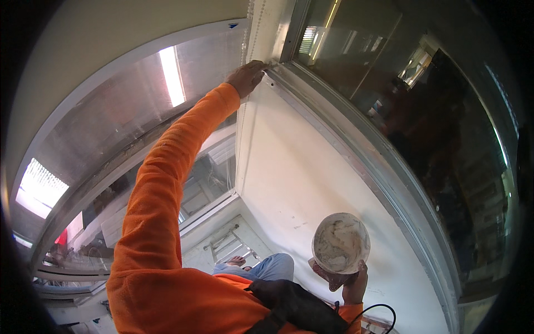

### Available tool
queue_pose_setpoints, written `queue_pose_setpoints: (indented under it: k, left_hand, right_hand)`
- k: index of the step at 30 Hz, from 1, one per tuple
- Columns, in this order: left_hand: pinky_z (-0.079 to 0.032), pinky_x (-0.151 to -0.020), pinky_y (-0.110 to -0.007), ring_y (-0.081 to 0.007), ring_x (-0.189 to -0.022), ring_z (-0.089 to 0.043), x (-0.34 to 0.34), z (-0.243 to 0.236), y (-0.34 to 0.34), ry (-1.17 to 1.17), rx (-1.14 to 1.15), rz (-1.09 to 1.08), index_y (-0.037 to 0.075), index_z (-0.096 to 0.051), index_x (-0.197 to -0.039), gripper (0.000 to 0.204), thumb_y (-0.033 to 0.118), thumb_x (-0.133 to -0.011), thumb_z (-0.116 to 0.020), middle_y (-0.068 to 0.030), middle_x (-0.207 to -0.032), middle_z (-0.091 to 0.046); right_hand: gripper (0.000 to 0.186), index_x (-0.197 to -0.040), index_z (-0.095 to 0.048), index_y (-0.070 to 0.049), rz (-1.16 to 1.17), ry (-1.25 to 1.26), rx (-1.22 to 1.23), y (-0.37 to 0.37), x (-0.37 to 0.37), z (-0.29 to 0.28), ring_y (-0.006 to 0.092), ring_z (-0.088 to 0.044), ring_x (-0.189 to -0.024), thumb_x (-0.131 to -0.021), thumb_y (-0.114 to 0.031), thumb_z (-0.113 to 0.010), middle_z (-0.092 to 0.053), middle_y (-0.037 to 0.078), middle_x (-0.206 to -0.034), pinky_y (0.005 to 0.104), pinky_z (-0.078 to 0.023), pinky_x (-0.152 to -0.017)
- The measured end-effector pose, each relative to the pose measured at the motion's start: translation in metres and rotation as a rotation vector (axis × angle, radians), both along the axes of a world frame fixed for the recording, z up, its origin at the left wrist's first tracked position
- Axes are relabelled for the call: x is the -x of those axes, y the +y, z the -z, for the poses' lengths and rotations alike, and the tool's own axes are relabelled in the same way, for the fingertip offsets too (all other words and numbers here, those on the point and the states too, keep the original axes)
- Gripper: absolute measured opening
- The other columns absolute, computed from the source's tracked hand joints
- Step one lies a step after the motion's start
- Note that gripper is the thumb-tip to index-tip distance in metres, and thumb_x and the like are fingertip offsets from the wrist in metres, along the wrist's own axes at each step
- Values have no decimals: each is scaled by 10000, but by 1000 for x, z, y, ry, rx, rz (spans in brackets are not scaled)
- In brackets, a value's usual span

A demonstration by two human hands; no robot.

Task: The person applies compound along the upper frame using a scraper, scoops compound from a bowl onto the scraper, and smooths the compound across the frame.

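My left hand (246, 78), at the end of an outstretched orange sleeve, is up at the corner where the metal window frame (334, 131) meets the wall. Its fingers are bent together against the corner; whatever they may hold is hidden. Low on the right, my right hand (355, 284) grips a round whitish tub (340, 243) from below and the side. Off-white paste is smeared over the inside of the tub. Under it, beside my fingers, shows a reddish-brown flat piece (332, 276), whose kind I cannot tell.
Dark reflecting glass (434, 128) fills the right side. A white wall panel (300, 161) lies below the frame. Beaded cords (253, 33) hang by the corner. Another glazed window (122, 106) stands left. Below are my blue trousers (272, 268), a bare foot (236, 260) and a black strapped bag (295, 306).
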State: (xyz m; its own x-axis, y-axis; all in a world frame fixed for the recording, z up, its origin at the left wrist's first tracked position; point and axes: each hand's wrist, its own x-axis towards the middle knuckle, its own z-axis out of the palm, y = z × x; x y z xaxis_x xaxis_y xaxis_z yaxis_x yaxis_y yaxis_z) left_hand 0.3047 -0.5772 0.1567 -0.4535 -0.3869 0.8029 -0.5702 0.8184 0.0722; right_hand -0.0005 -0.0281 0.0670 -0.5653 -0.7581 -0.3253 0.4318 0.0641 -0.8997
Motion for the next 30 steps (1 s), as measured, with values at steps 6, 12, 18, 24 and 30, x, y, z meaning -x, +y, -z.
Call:
queue_pose_setpoints:
  k: [6,12,18,24,30]
  left_hand:
    - [-495,-753,-348,-235,-796,-648,0,3,-33,539,-608,16,59,-615,-1038,220,180,-865,-553,-108,-854,-678]
    - [-502,-573,-306,-131,-577,-606,13,-23,-43,418,-785,18,-22,-618,-838,251,204,-763,-698,-99,-661,-635]
    - [-475,-479,-284,-157,-544,-582,15,-34,-46,397,-894,147,-4,-594,-764,178,128,-780,-713,-80,-677,-609]
    - [-552,-537,-309,-172,-567,-604,-2,-12,-83,781,-1196,300,-7,-590,-818,157,110,-796,-693,-96,-729,-616]
    - [-559,-535,-273,-143,-599,-616,16,-12,-55,647,-1041,181,4,-624,-842,195,172,-787,-706,-91,-705,-616]
  right_hand:
    - [377,-1196,-493,19,-49,246,-8,1,-4,-1,209,-585,-980,-891,-195,-551,-595,119,-1051,352,-483,-803]
    - [383,-1238,-462,-5,-118,631,-29,21,18,34,232,-579,-1008,-889,-156,-509,-585,123,-1078,357,-479,-820]
    - [420,-1207,-497,-10,-108,509,-52,14,16,25,206,-585,-1028,-930,-325,-474,-599,96,-1128,342,-477,-838]
    - [367,-1150,-525,-6,-37,261,17,2,2,3,180,-592,-965,-931,-297,-485,-601,87,-1051,316,-483,-782]
    - [372,-1082,-561,-14,43,75,23,1,-3,-6,134,-597,-835,-910,-339,-503,-612,47,-920,268,-472,-662]
